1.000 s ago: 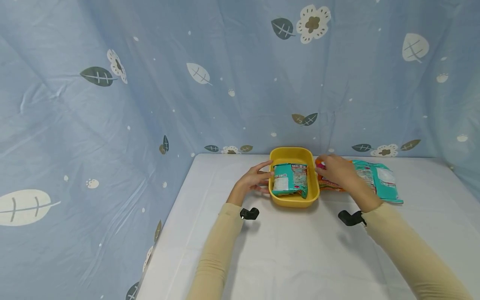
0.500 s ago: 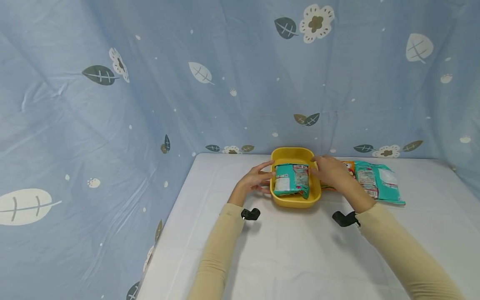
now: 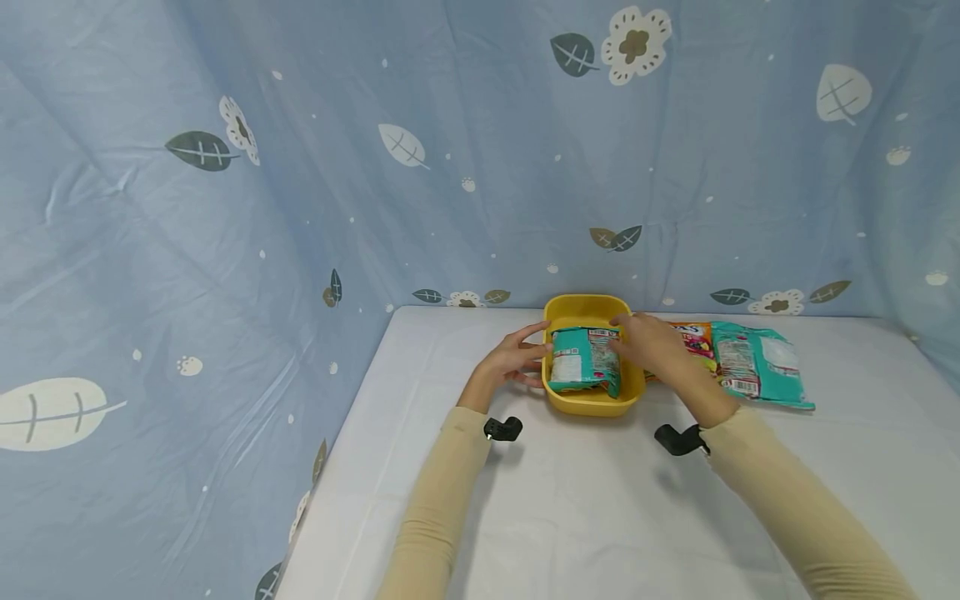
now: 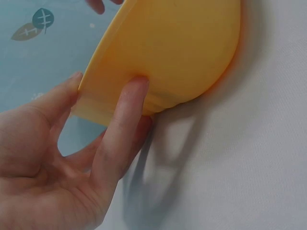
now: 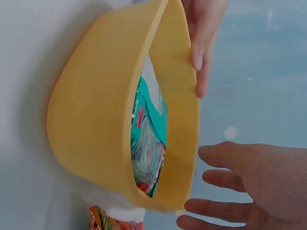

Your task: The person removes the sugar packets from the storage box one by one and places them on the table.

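Note:
A yellow tub (image 3: 591,402) stands on the white table with a teal packet (image 3: 579,358) lying in it. My left hand (image 3: 517,355) holds the tub's left side; the left wrist view shows its thumb on the rim and its fingers (image 4: 122,124) pressed to the outer wall of the tub (image 4: 182,48). My right hand (image 3: 637,342) hovers over the tub's right rim with fingers spread and nothing in it. The right wrist view shows that right hand (image 5: 216,178) just off the tub's (image 5: 91,120) mouth, with the teal packet (image 5: 151,129) inside.
An orange packet (image 3: 693,337) and another teal packet (image 3: 757,362) lie on the table right of the tub. A blue leaf-print cloth (image 3: 300,167) hangs behind and to the left. The table's left edge (image 3: 330,450) is near my left arm.
My right hand has moved left, off the orange packet on the table, to above the tub's right rim. The left hand has stayed on the tub.

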### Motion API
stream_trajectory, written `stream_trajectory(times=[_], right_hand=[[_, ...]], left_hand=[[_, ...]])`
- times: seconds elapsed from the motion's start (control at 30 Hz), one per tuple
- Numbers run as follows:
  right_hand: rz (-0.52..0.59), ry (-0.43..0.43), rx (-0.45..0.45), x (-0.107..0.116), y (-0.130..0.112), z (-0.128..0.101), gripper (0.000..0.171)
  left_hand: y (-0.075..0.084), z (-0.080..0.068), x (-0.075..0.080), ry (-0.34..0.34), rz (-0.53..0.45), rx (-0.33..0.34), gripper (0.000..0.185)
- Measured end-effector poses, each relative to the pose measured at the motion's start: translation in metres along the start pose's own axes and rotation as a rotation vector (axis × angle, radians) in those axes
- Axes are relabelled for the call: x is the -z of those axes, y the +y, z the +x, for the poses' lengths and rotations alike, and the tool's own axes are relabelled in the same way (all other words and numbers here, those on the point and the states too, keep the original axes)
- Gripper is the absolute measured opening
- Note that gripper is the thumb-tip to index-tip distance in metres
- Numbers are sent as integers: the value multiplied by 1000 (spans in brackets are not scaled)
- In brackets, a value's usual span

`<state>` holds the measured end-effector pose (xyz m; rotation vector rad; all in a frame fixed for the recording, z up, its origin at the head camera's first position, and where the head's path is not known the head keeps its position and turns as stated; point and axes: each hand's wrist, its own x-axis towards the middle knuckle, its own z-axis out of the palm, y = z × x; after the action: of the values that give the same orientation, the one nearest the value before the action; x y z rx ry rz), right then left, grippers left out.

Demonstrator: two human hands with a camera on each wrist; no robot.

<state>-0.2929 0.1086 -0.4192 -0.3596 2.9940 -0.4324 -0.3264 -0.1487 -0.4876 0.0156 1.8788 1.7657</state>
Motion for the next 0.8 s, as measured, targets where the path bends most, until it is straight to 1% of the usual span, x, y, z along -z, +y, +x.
stream_trajectory(times=[0.23, 0.5, 0.63, 0.8], right_hand=[[12, -11, -1, -5, -5, 5, 50], [25, -27, 17, -8, -13, 5, 52], [18, -34, 5, -11, -15, 8, 52], [34, -50, -2, -16, -18, 10, 52]], left_hand=[[1, -3, -1, -1, 9, -6, 58], [0, 0, 0, 6, 12, 1, 57], [0, 0, 0, 5, 9, -5, 57], [-2, 1, 0, 3, 1, -4, 58]])
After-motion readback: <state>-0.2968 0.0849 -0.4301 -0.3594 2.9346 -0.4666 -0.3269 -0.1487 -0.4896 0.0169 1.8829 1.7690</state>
